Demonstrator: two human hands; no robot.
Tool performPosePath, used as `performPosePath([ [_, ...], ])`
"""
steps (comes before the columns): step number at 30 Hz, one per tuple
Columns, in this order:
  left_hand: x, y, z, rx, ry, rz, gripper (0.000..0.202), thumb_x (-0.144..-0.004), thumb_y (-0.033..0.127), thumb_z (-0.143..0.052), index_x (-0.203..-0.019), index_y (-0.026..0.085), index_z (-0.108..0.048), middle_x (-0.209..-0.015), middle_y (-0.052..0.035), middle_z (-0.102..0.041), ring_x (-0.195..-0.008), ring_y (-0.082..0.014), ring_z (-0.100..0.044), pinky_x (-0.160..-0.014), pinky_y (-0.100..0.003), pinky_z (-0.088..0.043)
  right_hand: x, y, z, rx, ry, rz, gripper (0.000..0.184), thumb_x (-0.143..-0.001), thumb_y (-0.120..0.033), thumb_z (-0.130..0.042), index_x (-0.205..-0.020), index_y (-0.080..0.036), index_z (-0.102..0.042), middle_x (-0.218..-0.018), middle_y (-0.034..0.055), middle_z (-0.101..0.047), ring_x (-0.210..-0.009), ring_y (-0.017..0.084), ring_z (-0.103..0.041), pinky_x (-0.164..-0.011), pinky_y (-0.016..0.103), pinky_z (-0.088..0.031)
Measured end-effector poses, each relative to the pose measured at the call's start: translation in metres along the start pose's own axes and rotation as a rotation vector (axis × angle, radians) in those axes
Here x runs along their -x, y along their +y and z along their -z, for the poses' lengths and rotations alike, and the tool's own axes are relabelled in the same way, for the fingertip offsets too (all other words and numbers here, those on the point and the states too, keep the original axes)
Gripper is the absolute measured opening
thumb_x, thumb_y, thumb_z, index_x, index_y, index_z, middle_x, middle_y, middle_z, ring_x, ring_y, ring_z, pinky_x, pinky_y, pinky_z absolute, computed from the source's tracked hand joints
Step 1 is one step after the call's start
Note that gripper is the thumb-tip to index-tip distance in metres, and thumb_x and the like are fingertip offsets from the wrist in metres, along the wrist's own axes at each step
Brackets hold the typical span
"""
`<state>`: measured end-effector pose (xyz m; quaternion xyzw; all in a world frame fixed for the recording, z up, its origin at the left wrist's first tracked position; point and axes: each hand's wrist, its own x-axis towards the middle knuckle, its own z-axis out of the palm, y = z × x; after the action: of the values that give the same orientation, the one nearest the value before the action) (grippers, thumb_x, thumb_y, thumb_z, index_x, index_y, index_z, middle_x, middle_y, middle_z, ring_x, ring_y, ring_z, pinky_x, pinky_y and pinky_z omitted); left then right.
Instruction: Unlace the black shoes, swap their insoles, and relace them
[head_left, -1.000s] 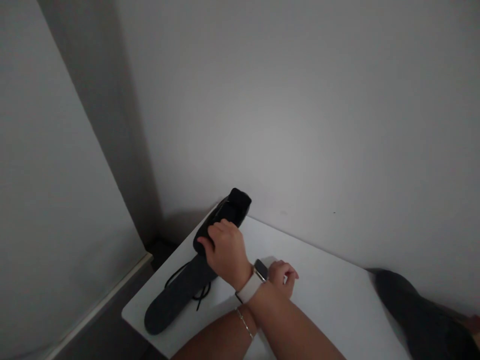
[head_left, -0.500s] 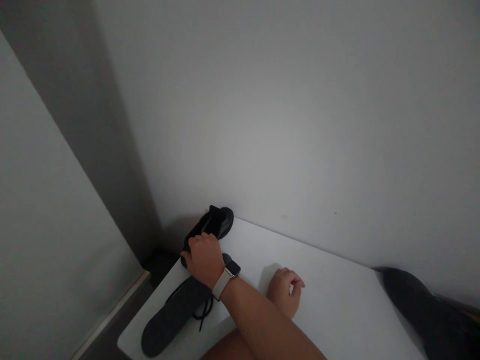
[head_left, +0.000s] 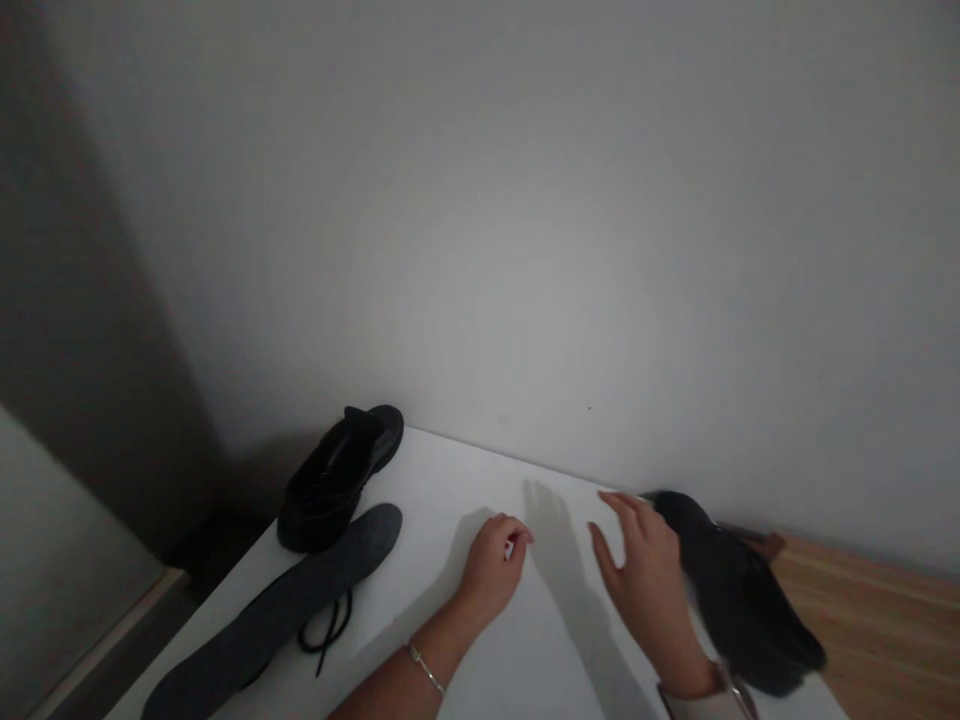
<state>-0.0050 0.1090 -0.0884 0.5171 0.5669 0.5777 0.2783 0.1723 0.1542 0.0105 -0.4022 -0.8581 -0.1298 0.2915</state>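
Observation:
My left hand (head_left: 495, 568), with a thin bracelet at the wrist, is held over the white table (head_left: 480, 480). Its fingers are curled in towards the thumb, a small gap shows inside the curl, and nothing is visible in it. To its right my right hand (head_left: 643, 575) is open, fingers spread, close beside a dark shoe (head_left: 739, 590) on the table's right side. At the left end stands a black shoe (head_left: 330, 480), toe towards the wall. A grey insole (head_left: 277, 610) lies in front of it, with a black shoelace (head_left: 326, 630) looped alongside.
A pale wall (head_left: 525, 250) runs along the table's back edge. Wooden flooring (head_left: 877, 620) shows past the right side. On the left are a shadowed corner and a pale panel (head_left: 67, 530).
My right hand has let go of the black shoe on the left and crossed over my left arm to the right, its fingers now spread. The view has turned right.

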Motion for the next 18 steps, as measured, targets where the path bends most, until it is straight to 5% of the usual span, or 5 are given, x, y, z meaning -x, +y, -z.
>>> performPosePath([
  [5,-0.001,0.01,0.005,-0.07,-0.032,0.041,0.024,-0.096,0.033,-0.058,-0.082,0.014,-0.064,-0.085,-0.002,-0.066,-0.084,-0.0166,-0.064,-0.081,-0.037,-0.054,0.082,0.141,0.022,0.561,-0.147,-0.27,0.047,-0.092,-0.045,-0.042,-0.115,-0.008,-0.06,-0.101,0.022,-0.069,-0.088,0.04,-0.066,-0.079,0.054,-0.049],
  [9,-0.002,0.015,0.007,-0.084,-0.027,0.052,0.025,-0.095,0.035,-0.058,-0.084,0.014,-0.064,-0.087,-0.0023,-0.066,-0.084,-0.0165,-0.064,-0.079,-0.036,-0.054,0.125,0.193,0.028,0.421,-0.232,-0.199,0.034,-0.085,-0.038,-0.046,-0.1,-0.016,-0.067,-0.093,0.0198,-0.075,-0.091,0.04,-0.07,-0.084,0.054,-0.052],
  [13,-0.003,0.018,0.01,-0.069,-0.017,0.051,0.026,-0.095,0.037,-0.058,-0.084,0.014,-0.064,-0.086,-0.0023,-0.066,-0.082,-0.0161,-0.064,-0.078,-0.035,-0.054,0.123,0.172,0.038,0.189,-0.177,-0.183,0.029,-0.085,-0.041,-0.053,-0.097,-0.022,-0.071,-0.093,0.0157,-0.077,-0.089,0.038,-0.072,-0.079,0.051,-0.059],
  [18,-0.003,0.024,0.012,-0.029,0.003,0.012,0.024,-0.095,0.032,-0.054,-0.081,0.015,-0.065,-0.082,-0.0029,-0.066,-0.08,-0.0165,-0.062,-0.074,-0.032,-0.05,0.11,0.076,0.055,-0.152,-0.046,0.014,0.026,-0.091,-0.046,-0.061,-0.1,-0.023,-0.069,-0.084,0.0075,-0.078,-0.068,0.024,-0.075,-0.057,0.031,-0.062],
])
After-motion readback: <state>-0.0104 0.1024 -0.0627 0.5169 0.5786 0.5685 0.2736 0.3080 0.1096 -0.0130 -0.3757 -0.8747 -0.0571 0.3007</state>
